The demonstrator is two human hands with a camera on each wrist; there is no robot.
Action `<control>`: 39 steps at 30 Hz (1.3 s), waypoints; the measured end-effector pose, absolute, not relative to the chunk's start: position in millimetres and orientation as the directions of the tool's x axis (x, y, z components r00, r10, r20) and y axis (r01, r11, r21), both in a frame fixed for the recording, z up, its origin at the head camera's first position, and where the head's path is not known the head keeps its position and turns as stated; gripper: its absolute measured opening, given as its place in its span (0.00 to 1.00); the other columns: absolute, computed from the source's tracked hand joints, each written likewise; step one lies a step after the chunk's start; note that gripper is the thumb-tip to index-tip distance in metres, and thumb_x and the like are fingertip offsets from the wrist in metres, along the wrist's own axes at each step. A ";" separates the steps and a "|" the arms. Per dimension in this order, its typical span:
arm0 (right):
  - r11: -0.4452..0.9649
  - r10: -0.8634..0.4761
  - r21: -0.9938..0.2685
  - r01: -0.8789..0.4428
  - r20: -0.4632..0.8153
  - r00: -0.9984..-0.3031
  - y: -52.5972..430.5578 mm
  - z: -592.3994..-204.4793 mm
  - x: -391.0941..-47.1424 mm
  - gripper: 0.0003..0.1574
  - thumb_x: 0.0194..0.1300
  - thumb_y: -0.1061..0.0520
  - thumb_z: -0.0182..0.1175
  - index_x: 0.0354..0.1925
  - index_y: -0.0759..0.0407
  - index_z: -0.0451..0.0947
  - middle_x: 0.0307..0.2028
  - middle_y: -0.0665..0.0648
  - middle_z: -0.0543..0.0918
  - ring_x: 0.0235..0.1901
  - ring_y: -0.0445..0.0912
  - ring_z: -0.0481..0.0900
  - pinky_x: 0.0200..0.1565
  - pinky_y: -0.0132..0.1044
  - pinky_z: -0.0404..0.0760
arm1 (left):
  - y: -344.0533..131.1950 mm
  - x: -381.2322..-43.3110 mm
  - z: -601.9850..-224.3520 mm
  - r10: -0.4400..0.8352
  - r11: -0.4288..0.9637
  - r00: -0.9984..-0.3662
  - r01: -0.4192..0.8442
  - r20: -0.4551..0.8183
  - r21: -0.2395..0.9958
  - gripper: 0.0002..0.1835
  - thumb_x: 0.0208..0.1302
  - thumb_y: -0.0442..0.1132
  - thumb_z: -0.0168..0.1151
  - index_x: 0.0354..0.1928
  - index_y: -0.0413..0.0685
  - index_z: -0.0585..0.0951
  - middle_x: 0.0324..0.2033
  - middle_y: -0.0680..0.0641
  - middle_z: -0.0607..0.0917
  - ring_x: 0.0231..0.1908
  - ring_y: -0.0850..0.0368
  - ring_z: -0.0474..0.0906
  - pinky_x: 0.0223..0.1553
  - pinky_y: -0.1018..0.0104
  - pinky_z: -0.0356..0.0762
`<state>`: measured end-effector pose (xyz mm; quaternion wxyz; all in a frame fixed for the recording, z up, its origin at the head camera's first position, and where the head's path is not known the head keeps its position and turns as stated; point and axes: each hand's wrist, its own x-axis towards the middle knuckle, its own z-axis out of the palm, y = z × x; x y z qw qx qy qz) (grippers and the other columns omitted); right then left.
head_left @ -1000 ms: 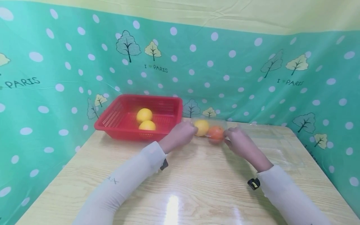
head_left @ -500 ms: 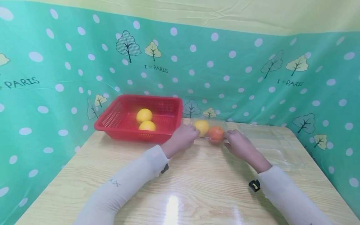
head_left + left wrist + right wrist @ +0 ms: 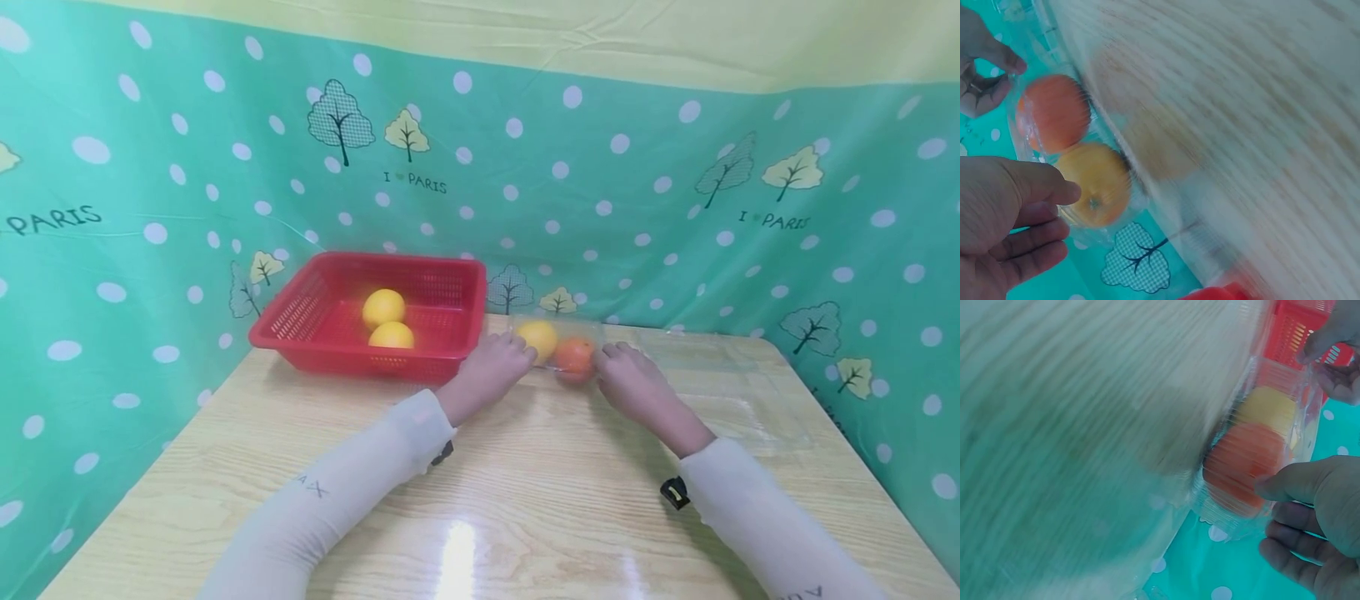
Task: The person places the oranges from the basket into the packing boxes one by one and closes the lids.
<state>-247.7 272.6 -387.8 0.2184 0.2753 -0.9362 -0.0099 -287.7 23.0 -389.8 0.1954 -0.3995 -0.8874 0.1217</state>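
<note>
A clear plastic clamshell box (image 3: 577, 326) stands on the table right of the red basket. Inside it lie a yellow round fruit (image 3: 537, 340) and a red-orange round fruit (image 3: 574, 358), side by side. My left hand (image 3: 489, 375) is at the box's left end, its thumb and forefinger pinching the plastic edge beside the yellow fruit; the other fingers curl loosely in the left wrist view. At the opposite end my right hand (image 3: 637, 385) pinches the edge by the red-orange fruit, thumb (image 3: 1282, 482) on the near side.
The red perforated basket (image 3: 337, 360) at the back left holds two yellow fruits (image 3: 384, 309). More clear plastic containers (image 3: 750, 417) lie on the right of the wooden table (image 3: 525, 500). A green dotted curtain (image 3: 600, 167) hangs directly behind the table.
My left hand has slid a little right and forward along the edge of the box. The right hand has shifted only slightly; the box and fruits stay in place.
</note>
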 end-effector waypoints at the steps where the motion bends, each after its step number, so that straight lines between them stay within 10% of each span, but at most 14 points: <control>1: 0.848 -0.522 0.148 -0.509 0.402 -0.752 272.2 -388.0 -247.9 0.11 0.52 0.70 0.71 0.34 0.67 0.79 0.28 0.60 0.79 0.30 0.54 0.78 0.33 0.45 0.82 | 22.8 -287.9 -389.9 0.761 0.645 -0.600 0.660 0.247 -0.385 0.15 0.63 0.36 0.71 0.51 0.51 0.84 0.42 0.48 0.87 0.40 0.53 0.82 0.38 0.64 0.81; 39: 0.795 -0.599 0.198 -0.573 0.407 -0.690 277.8 -393.5 -255.5 0.12 0.46 0.72 0.69 0.30 0.66 0.78 0.24 0.57 0.77 0.25 0.50 0.74 0.27 0.40 0.79 | 19.9 -290.0 -389.6 0.797 0.601 -0.557 0.695 0.232 -0.395 0.15 0.63 0.38 0.73 0.52 0.51 0.85 0.42 0.51 0.88 0.42 0.56 0.84 0.40 0.67 0.82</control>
